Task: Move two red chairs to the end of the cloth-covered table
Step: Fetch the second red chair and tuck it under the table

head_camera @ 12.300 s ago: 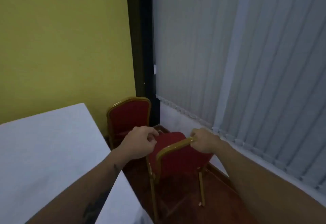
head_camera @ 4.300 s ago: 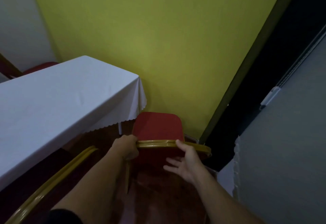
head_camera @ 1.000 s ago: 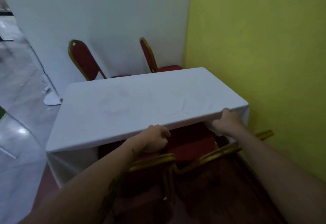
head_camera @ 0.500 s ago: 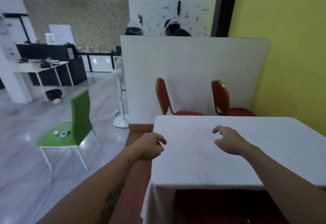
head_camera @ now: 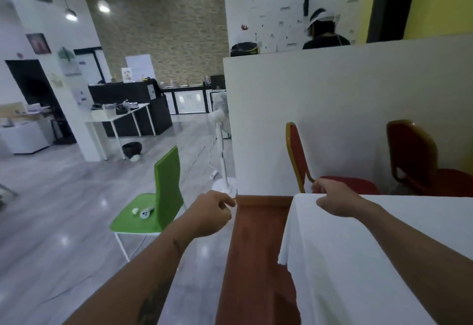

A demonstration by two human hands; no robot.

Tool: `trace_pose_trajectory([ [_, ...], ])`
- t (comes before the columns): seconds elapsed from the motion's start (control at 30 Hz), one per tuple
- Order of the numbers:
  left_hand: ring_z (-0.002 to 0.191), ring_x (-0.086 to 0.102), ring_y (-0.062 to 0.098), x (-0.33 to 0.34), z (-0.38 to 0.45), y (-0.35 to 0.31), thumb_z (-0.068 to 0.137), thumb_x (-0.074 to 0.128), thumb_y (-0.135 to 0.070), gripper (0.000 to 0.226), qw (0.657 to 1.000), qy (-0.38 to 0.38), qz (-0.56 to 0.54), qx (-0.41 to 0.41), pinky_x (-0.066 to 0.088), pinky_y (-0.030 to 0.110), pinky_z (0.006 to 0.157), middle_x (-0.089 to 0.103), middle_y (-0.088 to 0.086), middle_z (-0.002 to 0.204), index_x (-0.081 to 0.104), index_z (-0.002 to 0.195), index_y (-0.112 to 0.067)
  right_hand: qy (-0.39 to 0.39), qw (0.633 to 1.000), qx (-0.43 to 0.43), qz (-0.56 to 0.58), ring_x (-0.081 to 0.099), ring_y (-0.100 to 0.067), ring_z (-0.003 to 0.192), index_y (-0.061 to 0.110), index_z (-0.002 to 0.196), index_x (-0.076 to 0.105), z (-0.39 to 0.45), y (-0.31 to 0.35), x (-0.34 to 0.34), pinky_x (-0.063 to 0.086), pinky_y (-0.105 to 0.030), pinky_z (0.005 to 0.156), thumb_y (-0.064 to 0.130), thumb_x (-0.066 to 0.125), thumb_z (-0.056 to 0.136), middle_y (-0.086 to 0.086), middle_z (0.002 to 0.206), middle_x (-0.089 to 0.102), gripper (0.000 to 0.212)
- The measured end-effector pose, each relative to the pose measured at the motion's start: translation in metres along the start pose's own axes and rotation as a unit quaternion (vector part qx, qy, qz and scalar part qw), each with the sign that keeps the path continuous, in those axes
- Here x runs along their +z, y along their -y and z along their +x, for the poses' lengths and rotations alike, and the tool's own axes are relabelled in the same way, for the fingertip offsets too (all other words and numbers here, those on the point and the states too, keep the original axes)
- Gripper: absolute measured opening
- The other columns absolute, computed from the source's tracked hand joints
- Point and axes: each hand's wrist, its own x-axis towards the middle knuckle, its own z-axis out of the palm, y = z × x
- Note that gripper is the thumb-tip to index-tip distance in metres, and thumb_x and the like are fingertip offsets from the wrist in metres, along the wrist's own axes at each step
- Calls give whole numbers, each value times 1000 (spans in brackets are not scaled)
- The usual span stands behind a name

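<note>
both hands empty: left hand (head_camera: 210,214) loosely curled, right hand (head_camera: 334,200) above the white tablecloth (head_camera: 384,260); seemingly between chairs, next needs gripping a red chair (head_camera: 317,168)

White-clothed table (head_camera: 384,260) stands on brown floor (head_camera: 256,248), top bare.

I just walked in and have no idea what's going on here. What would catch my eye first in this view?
Probably the two bare forearms reaching forward, the left hand empty over the grey floor and the right hand above the corner of the white cloth-covered table. Next, two red padded chairs with gold frames stand at the table's far end against a white partition wall. To the left, a bright green chair with white legs stands alone.
</note>
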Motion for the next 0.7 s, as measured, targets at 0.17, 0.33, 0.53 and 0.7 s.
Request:
trace_pose_trajectory([
  [0.17, 52, 53, 6, -6, 118, 12, 93, 54, -9, 29, 1000, 5, -10, 14, 43, 13, 46, 73, 2, 93, 74, 108, -23, 3, 999, 32, 36, 60, -25, 111, 14, 130, 59, 109, 1, 6, 55, -40, 94, 6, 58, 84, -9, 130, 60, 47],
  [0.33, 60, 60, 0, -11, 223, 6, 92, 56, -13, 28, 998, 37, -38, 27, 38, 4, 47, 68, -9, 80, 74, 112, -21, 8, 996, 76, 38, 63, -11, 81, 9, 131, 56, 191, 8, -5, 50, -22, 65, -2, 56, 89, -9, 115, 62, 44],
  [0.53, 82, 72, 19, -8, 353, 12, 89, 59, -16, 28, 992, 53, -107, 40, 50, 21, 61, 72, -1, 82, 75, 112, -21, -13, 995, 95, 11, 56, -28, 116, 12, 137, 55, 284, 14, -4, 51, -33, 80, 5, 57, 91, -11, 135, 56, 47],
  [0.7, 76, 68, 14, 7, 465, 29, 89, 63, -16, 24, 980, 72, -181, 48, 50, 22, 61, 74, 1, 88, 76, 109, -17, -23, 991, 132, 11, 54, -22, 110, 12, 134, 56, 364, 16, 4, 46, -28, 79, 8, 59, 92, -9, 131, 58, 43],
])
